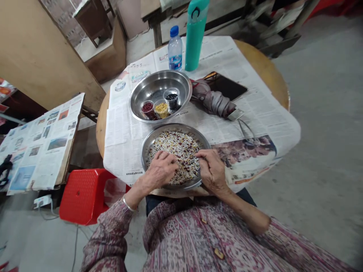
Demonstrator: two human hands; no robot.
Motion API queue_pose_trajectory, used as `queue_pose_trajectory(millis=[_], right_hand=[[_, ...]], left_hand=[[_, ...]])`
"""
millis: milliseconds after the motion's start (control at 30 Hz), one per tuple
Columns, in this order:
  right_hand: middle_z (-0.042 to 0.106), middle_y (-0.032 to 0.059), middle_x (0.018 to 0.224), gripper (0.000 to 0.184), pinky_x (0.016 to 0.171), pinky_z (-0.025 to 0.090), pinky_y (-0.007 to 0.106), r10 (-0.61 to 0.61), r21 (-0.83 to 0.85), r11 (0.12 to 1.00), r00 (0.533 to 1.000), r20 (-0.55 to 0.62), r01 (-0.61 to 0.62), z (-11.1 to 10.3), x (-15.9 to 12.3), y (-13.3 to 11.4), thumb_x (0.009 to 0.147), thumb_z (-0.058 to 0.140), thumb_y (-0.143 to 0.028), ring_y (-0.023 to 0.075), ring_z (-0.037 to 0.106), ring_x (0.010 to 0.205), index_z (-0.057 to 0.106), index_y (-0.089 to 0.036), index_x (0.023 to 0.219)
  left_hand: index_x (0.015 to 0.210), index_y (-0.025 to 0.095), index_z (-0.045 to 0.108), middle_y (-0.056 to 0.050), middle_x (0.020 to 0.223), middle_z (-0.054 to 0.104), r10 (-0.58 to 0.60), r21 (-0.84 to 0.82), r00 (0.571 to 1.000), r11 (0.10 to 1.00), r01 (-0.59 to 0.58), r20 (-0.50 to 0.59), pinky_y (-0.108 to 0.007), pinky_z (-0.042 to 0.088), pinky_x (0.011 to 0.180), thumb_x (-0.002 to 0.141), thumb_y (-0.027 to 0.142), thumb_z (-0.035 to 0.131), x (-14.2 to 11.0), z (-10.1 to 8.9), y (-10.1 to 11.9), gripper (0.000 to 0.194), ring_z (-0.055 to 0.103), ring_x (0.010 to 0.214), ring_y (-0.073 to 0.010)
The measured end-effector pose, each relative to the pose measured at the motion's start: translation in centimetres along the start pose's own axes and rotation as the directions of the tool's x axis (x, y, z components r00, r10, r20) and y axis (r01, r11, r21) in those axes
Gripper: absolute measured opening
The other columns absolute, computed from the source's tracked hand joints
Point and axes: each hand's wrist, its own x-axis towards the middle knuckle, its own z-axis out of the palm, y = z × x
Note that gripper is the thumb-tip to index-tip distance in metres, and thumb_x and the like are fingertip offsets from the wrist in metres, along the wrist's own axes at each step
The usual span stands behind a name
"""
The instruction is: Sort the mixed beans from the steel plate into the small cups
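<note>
A steel plate (pixel 147 145) full of mixed white, red and dark beans (pixel 181 147) sits at the near edge of a round table. My left hand (pixel 160 170) rests on the beans at the plate's near left, fingers curled and pinched together. My right hand (pixel 211 168) lies on the plate's right rim, fingers curled with the tips pressed into the beans. Behind it a steel bowl (pixel 159 83) holds three small cups: red beans (pixel 147 107), yellow beans (pixel 161 107) and black beans (pixel 171 97).
Newspaper (pixel 121 132) covers the table. A folded grey umbrella (pixel 212 100), a dark tablet (pixel 227 86), a water bottle (pixel 175 48) and a teal flask (pixel 195 34) stand behind. A red stool (pixel 82 194) sits at the left, beside a newspaper-covered board (pixel 39 145).
</note>
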Motion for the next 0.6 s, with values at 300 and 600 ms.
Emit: queue_pose_trajectory(millis=[300, 600], right_hand=[[0.069, 0.0034, 0.089, 0.019, 0.082, 0.05, 0.039, -0.019, -0.011, 1.0, 1.0, 0.011, 0.019, 0.0, -0.1, 0.1, 0.093, 0.05, -0.013, 0.0222, 0.063, 0.088, 0.066, -0.025, 0.093], [0.07, 0.0039, 0.091, 0.019, 0.082, 0.05, 0.039, -0.03, -0.025, 0.999, 0.999, 0.017, 0.031, -0.1, -0.1, 0.2, 0.093, 0.05, -0.013, 0.0222, 0.063, 0.089, 0.065, -0.024, 0.093]], left_hand=[[0.097, 0.019, 0.063, -0.005, 0.101, 0.066, -0.237, -0.053, 0.946, 0.966, 0.254, 0.222, -0.035, 0.054, 0.084, 0.099, 0.041, 0.061, -2.2, -2.1, 1.3, 0.022, 0.063, 0.096, -0.0213], [0.124, 0.021, 0.062, -0.007, 0.124, 0.064, -0.103, -0.204, 0.992, 0.972, 0.116, 0.071, -0.036, 0.054, 0.105, 0.101, 0.025, 0.056, 1.4, 0.1, 0.8, 0.023, 0.061, 0.12, -0.0209]])
